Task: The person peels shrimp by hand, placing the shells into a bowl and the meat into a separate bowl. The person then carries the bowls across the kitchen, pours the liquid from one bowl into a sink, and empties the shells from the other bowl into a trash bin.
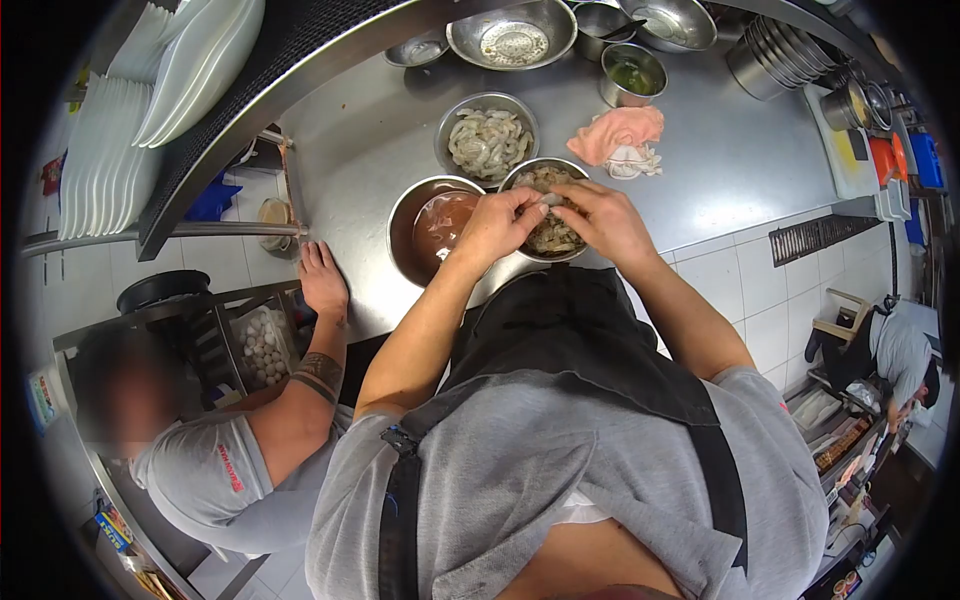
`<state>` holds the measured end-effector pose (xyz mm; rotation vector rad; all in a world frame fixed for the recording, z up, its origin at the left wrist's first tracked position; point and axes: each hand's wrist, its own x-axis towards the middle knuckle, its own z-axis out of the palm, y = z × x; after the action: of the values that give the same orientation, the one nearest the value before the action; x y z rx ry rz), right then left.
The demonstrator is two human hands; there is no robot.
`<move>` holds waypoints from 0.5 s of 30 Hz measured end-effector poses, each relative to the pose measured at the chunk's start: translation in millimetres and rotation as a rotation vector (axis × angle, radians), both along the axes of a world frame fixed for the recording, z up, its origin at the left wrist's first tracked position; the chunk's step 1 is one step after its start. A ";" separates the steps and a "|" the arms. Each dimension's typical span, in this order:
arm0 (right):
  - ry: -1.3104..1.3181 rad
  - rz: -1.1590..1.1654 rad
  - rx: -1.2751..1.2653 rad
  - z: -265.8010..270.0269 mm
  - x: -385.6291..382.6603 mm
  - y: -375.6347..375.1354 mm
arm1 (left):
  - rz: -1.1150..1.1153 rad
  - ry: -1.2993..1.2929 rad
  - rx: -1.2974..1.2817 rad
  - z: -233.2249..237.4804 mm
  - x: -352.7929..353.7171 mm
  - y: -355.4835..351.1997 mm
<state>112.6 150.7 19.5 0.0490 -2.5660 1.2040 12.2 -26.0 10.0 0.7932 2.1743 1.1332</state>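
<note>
My left hand [500,225] and my right hand [603,218] meet over a steel bowl of unpeeled shrimp [545,238], both pinching one shrimp [549,201] between the fingertips. Just beyond it stands a steel bowl of peeled pale shrimp [488,140]. To the left sits a bowl of brownish liquid [430,228]. All rest on the steel counter [720,160].
A pink cloth [622,135] lies right of the bowls. More steel bowls [512,40] and stacked containers [775,55] stand at the far edge. White plates [190,70] are stacked on a shelf at left. Another person's hand [322,280] rests on the counter's left edge.
</note>
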 end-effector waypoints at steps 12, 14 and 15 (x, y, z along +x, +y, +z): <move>-0.005 -0.013 0.144 -7.2 -8.4 -4.6 | 0.021 0.038 -0.029 9.9 2.7 3.5; -0.048 -0.018 0.087 -3.0 -8.3 -4.3 | 0.030 0.040 -0.023 8.6 3.3 3.6; -0.091 -0.022 0.029 -0.7 -8.3 -4.2 | 0.040 0.041 -0.016 7.6 3.5 3.3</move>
<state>104.3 146.5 18.8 -0.0283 -2.6553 1.1870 15.7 -22.7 17.6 0.7753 2.2400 1.1266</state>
